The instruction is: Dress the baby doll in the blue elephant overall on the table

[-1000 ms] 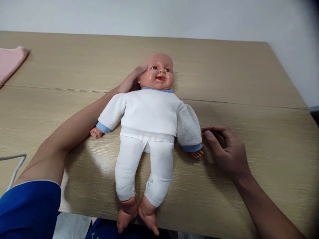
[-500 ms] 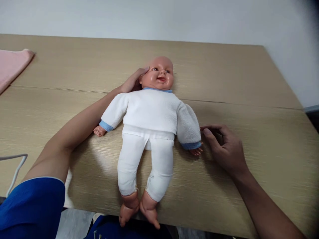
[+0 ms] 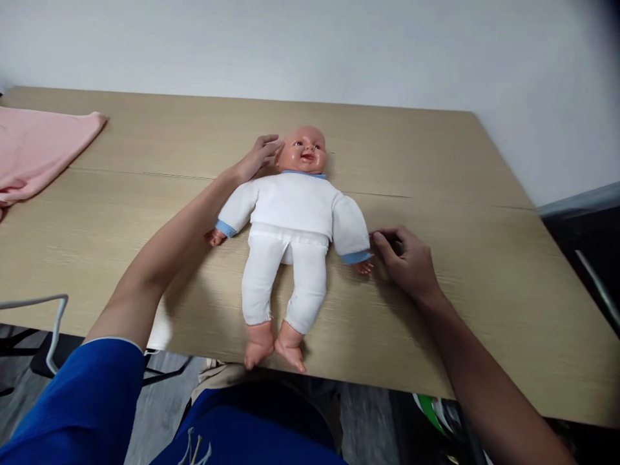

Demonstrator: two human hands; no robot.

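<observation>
A baby doll (image 3: 292, 206) lies face up on the table, head away from me, in a white fleece top with blue trim and white trousers. Its bare feet reach the near table edge. My left hand (image 3: 258, 158) is beside the doll's head, fingers apart and fingertips by its temple; whether they touch it I cannot tell. My right hand (image 3: 404, 261) rests near the cuff of the doll's sleeve on the right, thumb and fingers loosely curved, with nothing visible between them.
A pink cloth (image 3: 43, 145) lies at the left of the wooden table (image 3: 460, 174). A white wall (image 3: 300, 48) stands behind it. At the lower left is a pale bent tube (image 3: 61, 323). Dark objects (image 3: 586, 258) stand beyond the right edge.
The view has drawn back, showing more of the table and floor. The fingers of my left hand have lifted and spread off the doll's head. My right hand stays by the sleeve.
</observation>
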